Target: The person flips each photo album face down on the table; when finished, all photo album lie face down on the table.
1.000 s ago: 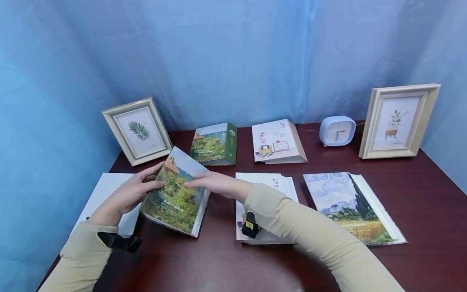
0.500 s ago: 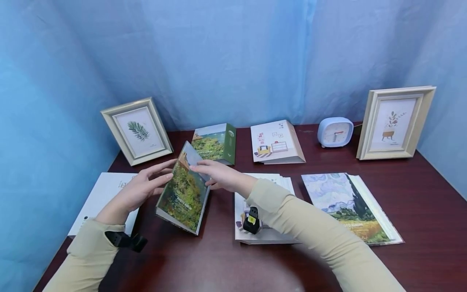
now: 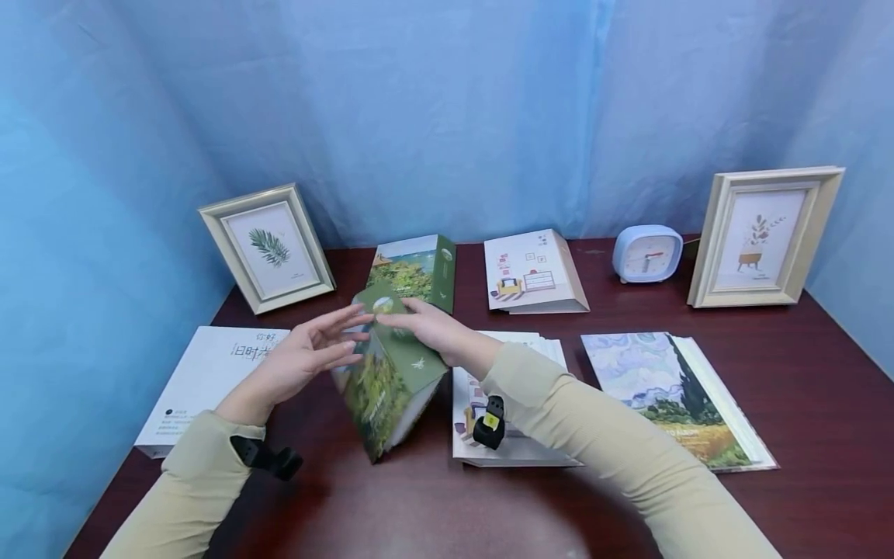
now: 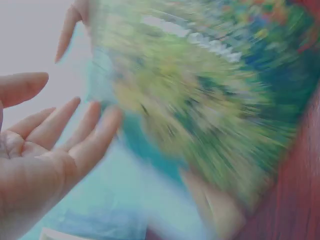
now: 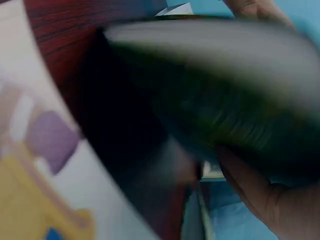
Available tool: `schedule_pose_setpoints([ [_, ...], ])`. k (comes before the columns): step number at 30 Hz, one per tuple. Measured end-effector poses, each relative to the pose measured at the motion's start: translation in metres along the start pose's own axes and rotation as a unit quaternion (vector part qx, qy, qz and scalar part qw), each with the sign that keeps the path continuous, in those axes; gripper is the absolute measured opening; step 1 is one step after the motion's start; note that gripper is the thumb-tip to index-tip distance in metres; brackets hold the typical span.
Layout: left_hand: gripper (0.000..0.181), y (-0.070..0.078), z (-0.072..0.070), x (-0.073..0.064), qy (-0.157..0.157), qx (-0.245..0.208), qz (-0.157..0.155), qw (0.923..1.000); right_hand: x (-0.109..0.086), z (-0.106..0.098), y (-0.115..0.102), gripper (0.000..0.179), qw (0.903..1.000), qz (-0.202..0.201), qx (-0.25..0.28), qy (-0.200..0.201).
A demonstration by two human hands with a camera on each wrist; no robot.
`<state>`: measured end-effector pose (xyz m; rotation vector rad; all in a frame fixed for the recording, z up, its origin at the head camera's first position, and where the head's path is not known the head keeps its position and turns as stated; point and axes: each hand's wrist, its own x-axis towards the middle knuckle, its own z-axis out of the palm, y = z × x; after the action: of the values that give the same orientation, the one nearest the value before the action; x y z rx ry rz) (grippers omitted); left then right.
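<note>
A thick photo album [image 3: 377, 388] with a green spine and a garden-landscape cover is tilted off the table, spine uppermost. My right hand [image 3: 443, 334] grips it near the spine. Beside its cover, on the left, my left hand [image 3: 296, 357] is spread with fingers extended; in the left wrist view the fingertips lie close to the blurred cover [image 4: 200, 110], and whether they touch it I cannot tell. The right wrist view has the album's page edges [image 5: 215, 45] blurred, with a digit of the right hand [image 5: 265, 200] against its dark side.
Behind stand a matching green album [image 3: 412, 264], a white furniture-print album [image 3: 527, 272], a blue clock [image 3: 647, 254] and two picture frames, leaf [image 3: 268, 248] and plant [image 3: 761, 241]. White albums lie left [image 3: 202, 380] and under the right forearm [image 3: 464, 435]; a cypress-landscape album [image 3: 663, 388] lies right.
The photo album has turned so that its green spine faces up and right, and it has moved rightward. My left hand has shifted right and its fingers have come away from their earlier hold.
</note>
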<state>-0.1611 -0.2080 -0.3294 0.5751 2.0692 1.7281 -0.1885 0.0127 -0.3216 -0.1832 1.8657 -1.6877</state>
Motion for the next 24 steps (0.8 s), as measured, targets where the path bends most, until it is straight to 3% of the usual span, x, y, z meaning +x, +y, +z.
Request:
schedule_pose_setpoints([
  [3, 0.055, -0.007, 0.005, 0.006, -0.004, 0.005, -0.034, 0.9994, 0.002, -0.001, 0.009, 0.064, 0.9994, 0.016, -0.026, 0.015],
  [8, 0.046, -0.02, 0.009, 0.005, 0.015, -0.009, -0.071, 0.9974, 0.008, 0.001, 0.024, 0.069, 0.9985, 0.051, -0.014, 0.014],
  [16, 0.055, -0.026, -0.007, -0.007, 0.024, 0.012, -0.117, 0.9928, 0.008, -0.001, 0.024, 0.077, 0.9969, 0.062, -0.043, 0.024],
  [21, 0.057, -0.026, -0.016, -0.016, 0.03, 0.082, -0.183, 0.9792, 0.007, 0.0, 0.023, 0.077, 0.9959, 0.066, -0.049, 0.037],
  [24, 0.061, -0.026, -0.017, -0.019, 0.022, 0.102, -0.221, 0.9696, 0.008, 0.0, 0.023, 0.077, 0.9953, 0.068, -0.053, 0.045],
])
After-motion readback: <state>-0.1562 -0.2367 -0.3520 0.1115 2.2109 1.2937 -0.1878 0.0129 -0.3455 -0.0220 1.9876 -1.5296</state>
